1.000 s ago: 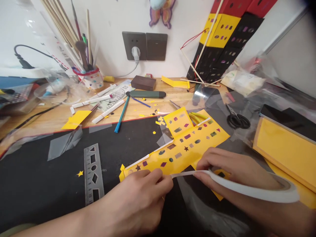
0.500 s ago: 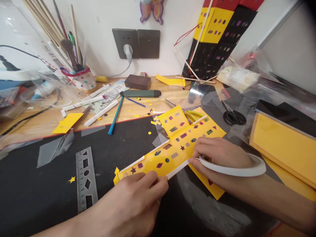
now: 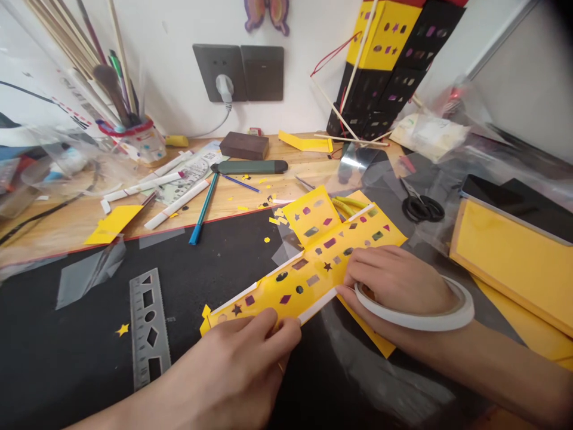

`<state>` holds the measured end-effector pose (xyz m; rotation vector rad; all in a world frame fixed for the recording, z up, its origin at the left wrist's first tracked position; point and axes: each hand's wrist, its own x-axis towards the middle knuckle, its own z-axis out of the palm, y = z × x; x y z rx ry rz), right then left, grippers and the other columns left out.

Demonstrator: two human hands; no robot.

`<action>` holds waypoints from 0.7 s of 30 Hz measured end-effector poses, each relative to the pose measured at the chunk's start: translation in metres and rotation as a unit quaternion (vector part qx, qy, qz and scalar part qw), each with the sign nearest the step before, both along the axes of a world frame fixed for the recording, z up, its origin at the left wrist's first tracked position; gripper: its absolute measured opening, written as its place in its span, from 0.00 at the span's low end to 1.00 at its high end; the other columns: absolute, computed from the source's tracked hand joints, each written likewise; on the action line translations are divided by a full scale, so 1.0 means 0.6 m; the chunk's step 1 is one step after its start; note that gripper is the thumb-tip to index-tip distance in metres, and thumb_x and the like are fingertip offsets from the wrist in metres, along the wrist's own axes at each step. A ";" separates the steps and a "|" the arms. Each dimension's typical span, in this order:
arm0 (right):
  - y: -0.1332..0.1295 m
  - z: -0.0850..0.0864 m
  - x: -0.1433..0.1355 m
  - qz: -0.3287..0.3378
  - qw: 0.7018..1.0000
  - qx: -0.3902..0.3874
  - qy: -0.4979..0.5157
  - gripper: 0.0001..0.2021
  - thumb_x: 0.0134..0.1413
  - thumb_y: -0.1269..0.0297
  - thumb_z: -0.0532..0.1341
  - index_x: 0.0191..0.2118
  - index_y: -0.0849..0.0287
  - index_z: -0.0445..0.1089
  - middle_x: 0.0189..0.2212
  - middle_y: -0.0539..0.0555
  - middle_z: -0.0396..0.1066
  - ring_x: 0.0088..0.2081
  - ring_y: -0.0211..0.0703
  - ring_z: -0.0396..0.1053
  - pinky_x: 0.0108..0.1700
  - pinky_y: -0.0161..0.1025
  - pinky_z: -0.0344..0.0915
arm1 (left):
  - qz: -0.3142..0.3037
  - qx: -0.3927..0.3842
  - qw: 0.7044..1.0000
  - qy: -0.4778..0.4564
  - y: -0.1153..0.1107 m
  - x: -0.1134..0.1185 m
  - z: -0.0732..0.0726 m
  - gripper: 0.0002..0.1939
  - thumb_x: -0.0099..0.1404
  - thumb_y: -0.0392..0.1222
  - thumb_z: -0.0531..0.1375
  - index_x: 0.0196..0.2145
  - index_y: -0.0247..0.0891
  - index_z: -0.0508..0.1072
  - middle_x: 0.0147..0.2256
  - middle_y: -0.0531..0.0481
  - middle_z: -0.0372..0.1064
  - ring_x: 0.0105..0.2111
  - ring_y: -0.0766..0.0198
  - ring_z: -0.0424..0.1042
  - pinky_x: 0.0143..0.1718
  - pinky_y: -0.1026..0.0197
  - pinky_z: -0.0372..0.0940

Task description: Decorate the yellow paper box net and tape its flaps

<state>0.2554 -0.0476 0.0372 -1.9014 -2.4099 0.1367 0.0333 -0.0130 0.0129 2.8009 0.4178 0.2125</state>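
Note:
A yellow card point(image 3: 298, 276) with cut-out stars, diamonds and other shapes lies across the black mat, its flaps spread. My left hand point(image 3: 250, 352) is closed on the card's near edge, thumb and fingers pinched there. A white tape strip point(image 3: 317, 304) runs along that edge between my hands. My right hand point(image 3: 394, 278) is closed, with a roll of white tape point(image 3: 416, 321) looped around it. Its thumb and forefinger pinch the strip against the card's edge. Beside my left forearm lies a metal stencil ruler point(image 3: 161, 334), near a small yellow star point(image 3: 122, 329).
Black-handled scissors point(image 3: 423, 208) lie right of the card; yellow-handled ones point(image 3: 342, 206) are partly under it. A green cutter point(image 3: 250, 167), a blue pen point(image 3: 203, 209) and yellow scraps lie beyond. A yellow-and-black box tower point(image 3: 380, 71) stands at the back, a brush cup point(image 3: 134, 140) at left.
The whole view has shifted slightly, so everything sits a little further left. Both hands keep almost the same place on the card; the tape roll tilts a little differently around my right hand.

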 end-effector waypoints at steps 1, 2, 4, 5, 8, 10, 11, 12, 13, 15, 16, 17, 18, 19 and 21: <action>0.001 -0.001 0.000 0.000 1.000 -0.001 -0.005 0.08 0.50 0.69 0.53 0.23 0.59 0.64 0.24 0.50 0.64 0.29 0.41 0.64 0.37 0.41 0.57 | -0.003 0.007 1.000 0.001 0.001 -0.001 0.000 0.15 0.59 0.26 0.44 0.41 0.36 0.62 0.32 0.51 0.66 0.25 0.66 0.64 0.21 0.66 0.60; 0.001 -0.001 0.000 0.003 1.000 -0.002 -0.008 0.08 0.50 0.69 0.53 0.23 0.59 0.64 0.24 0.50 0.64 0.29 0.41 0.64 0.37 0.41 0.57 | -0.002 0.012 1.000 -0.002 0.001 -0.001 0.001 0.16 0.60 0.27 0.43 0.42 0.35 0.62 0.33 0.50 0.66 0.25 0.66 0.64 0.21 0.66 0.60; 0.002 -0.002 0.000 0.005 1.000 -0.006 -0.011 0.08 0.51 0.69 0.53 0.23 0.59 0.64 0.24 0.50 0.64 0.29 0.41 0.64 0.37 0.41 0.57 | 0.001 0.011 1.000 -0.008 0.004 -0.002 0.002 0.15 0.61 0.28 0.42 0.43 0.35 0.62 0.32 0.50 0.66 0.24 0.67 0.65 0.22 0.66 0.61; 0.002 -0.002 0.000 0.006 1.000 -0.007 -0.011 0.08 0.51 0.69 0.53 0.23 0.59 0.64 0.25 0.50 0.65 0.29 0.41 0.64 0.37 0.42 0.57 | 0.004 0.008 1.000 -0.011 0.006 -0.001 0.003 0.15 0.62 0.29 0.42 0.41 0.35 0.62 0.31 0.50 0.66 0.24 0.67 0.65 0.21 0.66 0.61; 0.001 -0.003 0.000 0.002 1.000 -0.005 -0.007 0.08 0.51 0.69 0.53 0.23 0.59 0.65 0.25 0.51 0.65 0.30 0.42 0.65 0.37 0.42 0.57 | -0.005 0.020 1.000 0.010 0.011 0.008 0.009 0.13 0.63 0.31 0.42 0.36 0.35 0.65 0.29 0.50 0.65 0.23 0.66 0.66 0.22 0.65 0.63; 0.000 -0.004 0.000 0.001 1.000 -0.004 -0.001 0.08 0.51 0.69 0.53 0.23 0.59 0.65 0.25 0.51 0.65 0.30 0.42 0.65 0.37 0.41 0.57 | -0.044 0.061 0.996 0.050 0.014 0.020 0.014 0.13 0.63 0.31 0.43 0.36 0.34 0.66 0.30 0.49 0.65 0.24 0.65 0.66 0.22 0.64 0.65; 0.000 -0.005 0.000 0.001 1.000 -0.003 0.001 0.08 0.50 0.69 0.54 0.23 0.59 0.65 0.25 0.51 0.65 0.30 0.42 0.65 0.37 0.41 0.57 | -0.067 0.085 0.991 0.073 0.015 0.026 0.015 0.13 0.62 0.30 0.44 0.38 0.32 0.66 0.31 0.48 0.65 0.24 0.65 0.66 0.23 0.64 0.65; 0.000 -0.005 0.000 -0.001 1.000 -0.002 0.002 0.08 0.50 0.69 0.54 0.23 0.59 0.65 0.25 0.51 0.66 0.30 0.42 0.65 0.37 0.41 0.57 | -0.087 0.108 0.986 0.094 0.016 0.033 0.016 0.13 0.62 0.30 0.45 0.40 0.31 0.65 0.32 0.48 0.64 0.25 0.65 0.67 0.23 0.64 0.66; -0.001 -0.006 0.000 -0.002 1.000 0.000 0.003 0.08 0.50 0.69 0.54 0.23 0.59 0.65 0.25 0.51 0.66 0.30 0.42 0.64 0.36 0.40 0.58 | -0.098 0.128 0.981 0.110 0.017 0.039 0.016 0.14 0.62 0.30 0.45 0.43 0.30 0.64 0.33 0.47 0.64 0.26 0.64 0.67 0.23 0.63 0.66; -0.001 -0.006 0.000 -0.003 1.000 0.008 0.003 0.08 0.51 0.69 0.54 0.24 0.60 0.66 0.25 0.52 0.66 0.30 0.42 0.64 0.36 0.40 0.58 | -0.104 0.147 0.976 0.123 0.019 0.048 0.015 0.14 0.63 0.30 0.45 0.45 0.29 0.63 0.34 0.47 0.62 0.27 0.64 0.67 0.23 0.63 0.67; -0.001 -0.007 0.000 -0.003 1.000 0.012 0.005 0.08 0.51 0.69 0.53 0.24 0.60 0.66 0.25 0.52 0.66 0.30 0.42 0.64 0.36 0.40 0.58 | -0.104 0.147 0.976 0.125 0.020 0.051 0.015 0.14 0.63 0.30 0.46 0.44 0.29 0.63 0.34 0.47 0.62 0.27 0.63 0.67 0.23 0.62 0.67; -0.002 -0.007 0.001 -0.002 1.000 0.016 0.008 0.08 0.51 0.70 0.53 0.24 0.60 0.66 0.24 0.52 0.66 0.30 0.42 0.64 0.35 0.40 0.58 | -0.100 0.146 0.976 0.126 0.021 0.054 0.015 0.13 0.63 0.30 0.46 0.44 0.29 0.63 0.33 0.48 0.62 0.26 0.64 0.67 0.22 0.62 0.67; -0.002 -0.007 0.001 -0.001 1.000 0.018 0.011 0.08 0.51 0.70 0.53 0.24 0.60 0.66 0.24 0.52 0.66 0.29 0.42 0.64 0.35 0.40 0.58 | -0.095 0.143 0.977 0.129 0.021 0.056 0.015 0.13 0.62 0.30 0.46 0.44 0.30 0.63 0.33 0.48 0.62 0.26 0.64 0.67 0.21 0.63 0.67; -0.003 -0.008 0.002 -0.001 1.000 0.018 0.016 0.08 0.51 0.70 0.53 0.24 0.60 0.66 0.24 0.52 0.66 0.29 0.42 0.64 0.35 0.40 0.58 | -0.089 0.138 0.977 0.135 0.022 0.057 0.016 0.13 0.62 0.29 0.47 0.44 0.30 0.63 0.33 0.48 0.62 0.25 0.64 0.67 0.20 0.63 0.66; -0.003 -0.008 0.002 -0.002 1.000 0.014 0.026 0.08 0.50 0.70 0.54 0.24 0.60 0.66 0.25 0.52 0.67 0.29 0.42 0.64 0.35 0.40 0.58 | -0.078 0.134 0.977 0.148 0.022 0.060 0.018 0.14 0.61 0.29 0.48 0.45 0.29 0.62 0.32 0.49 0.62 0.24 0.64 0.67 0.17 0.63 0.64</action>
